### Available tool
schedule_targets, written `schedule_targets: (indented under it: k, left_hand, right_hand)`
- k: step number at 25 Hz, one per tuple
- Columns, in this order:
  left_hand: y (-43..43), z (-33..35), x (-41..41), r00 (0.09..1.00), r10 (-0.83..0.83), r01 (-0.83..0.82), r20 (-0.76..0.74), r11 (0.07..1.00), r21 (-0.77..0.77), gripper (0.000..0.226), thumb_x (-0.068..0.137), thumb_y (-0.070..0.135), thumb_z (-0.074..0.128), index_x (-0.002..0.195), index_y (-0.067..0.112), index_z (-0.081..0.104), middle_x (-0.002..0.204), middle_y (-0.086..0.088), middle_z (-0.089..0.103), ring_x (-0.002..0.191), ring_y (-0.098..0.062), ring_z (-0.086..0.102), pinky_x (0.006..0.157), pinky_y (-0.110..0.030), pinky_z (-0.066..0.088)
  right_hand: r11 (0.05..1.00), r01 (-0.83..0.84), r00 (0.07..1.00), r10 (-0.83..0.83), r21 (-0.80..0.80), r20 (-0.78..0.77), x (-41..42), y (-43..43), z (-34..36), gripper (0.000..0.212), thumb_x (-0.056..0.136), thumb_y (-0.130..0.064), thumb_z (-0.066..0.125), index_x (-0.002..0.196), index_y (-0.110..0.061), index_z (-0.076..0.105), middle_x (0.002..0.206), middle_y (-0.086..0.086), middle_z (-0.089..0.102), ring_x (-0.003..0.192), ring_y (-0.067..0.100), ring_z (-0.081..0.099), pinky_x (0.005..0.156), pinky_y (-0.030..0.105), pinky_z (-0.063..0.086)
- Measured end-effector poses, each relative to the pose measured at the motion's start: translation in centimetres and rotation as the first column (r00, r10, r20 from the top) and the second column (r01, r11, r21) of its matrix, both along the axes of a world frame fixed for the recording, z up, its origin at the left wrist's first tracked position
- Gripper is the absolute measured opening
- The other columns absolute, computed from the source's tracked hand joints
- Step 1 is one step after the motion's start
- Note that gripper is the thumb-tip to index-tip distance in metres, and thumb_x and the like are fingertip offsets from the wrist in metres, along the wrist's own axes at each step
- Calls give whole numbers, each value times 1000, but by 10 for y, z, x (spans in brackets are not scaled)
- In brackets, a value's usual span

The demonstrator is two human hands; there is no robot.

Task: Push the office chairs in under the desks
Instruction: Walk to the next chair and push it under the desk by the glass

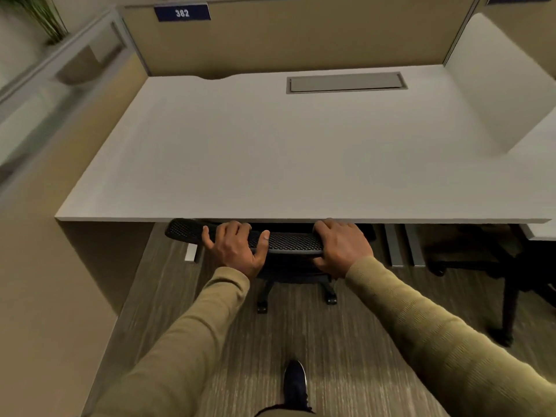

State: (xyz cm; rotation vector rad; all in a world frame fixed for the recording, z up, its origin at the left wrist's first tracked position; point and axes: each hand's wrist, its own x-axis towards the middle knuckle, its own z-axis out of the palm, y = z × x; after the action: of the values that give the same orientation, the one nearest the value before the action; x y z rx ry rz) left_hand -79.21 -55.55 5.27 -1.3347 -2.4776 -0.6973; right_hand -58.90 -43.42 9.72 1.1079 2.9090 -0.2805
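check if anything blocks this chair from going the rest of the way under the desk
Nothing visible does. Both the left hand and right hand grip the chair back, which already sits at the desk front edge. The space beneath is dark and mostly hidden, so obstacles there cannot be ruled out.

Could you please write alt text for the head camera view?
Both hands, left hand and right hand, grip the mesh chair back at the front edge of a bare white desk, chair mostly underneath.
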Motion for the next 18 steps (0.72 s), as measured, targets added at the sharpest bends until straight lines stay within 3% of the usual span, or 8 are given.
schedule_targets:
  k: [6, 13, 16, 18]
  left_hand:
    - [33, 7, 42, 998, -55, 59, 43, 993, -98, 54, 89, 64, 40, 94, 18, 68, 97, -2, 65, 100, -26, 57, 109, -63, 23]
    - [31, 8, 38, 999, -34, 37, 19, 992, -124, 52, 90, 62, 40, 93, 17, 67, 96, -4, 63, 101, -28, 56, 109, -64, 22]
    - [32, 9, 42, 1000, -16, 18, 15, 993, -114, 51, 90, 59, 41, 93, 15, 68, 97, -6, 63, 103, -30, 55, 108, -64, 24]
    - [35, 9, 52, 999, -2, 4, 34, 997, -83, 51, 92, 55, 38, 95, 14, 68, 100, -9, 64, 106, -32, 54, 108, -64, 26]
  right_hand:
    - [997, 69, 993, -73, 37, 94, 28, 46, 8, 50, 77, -47, 68, 118, -26, 52, 111, 2, 60, 101, 23, 57, 93, 36, 41]
    - [996, 86, 995, -87, 28, 39, 28, 40, 4, 53, 78, -45, 69, 124, -23, 53, 118, 3, 61, 107, 24, 57, 99, 38, 41]
    - [995, 85, 996, -84, 43, -26, 46, 28, -3, 64, 83, -48, 64, 138, -22, 45, 137, 6, 55, 128, 27, 48, 114, 42, 29]
    - [996, 86, 993, -83, 34, -78, 73, 18, -6, 79, 88, -52, 60, 153, -21, 27, 157, 8, 33, 147, 29, 26, 123, 45, 13]
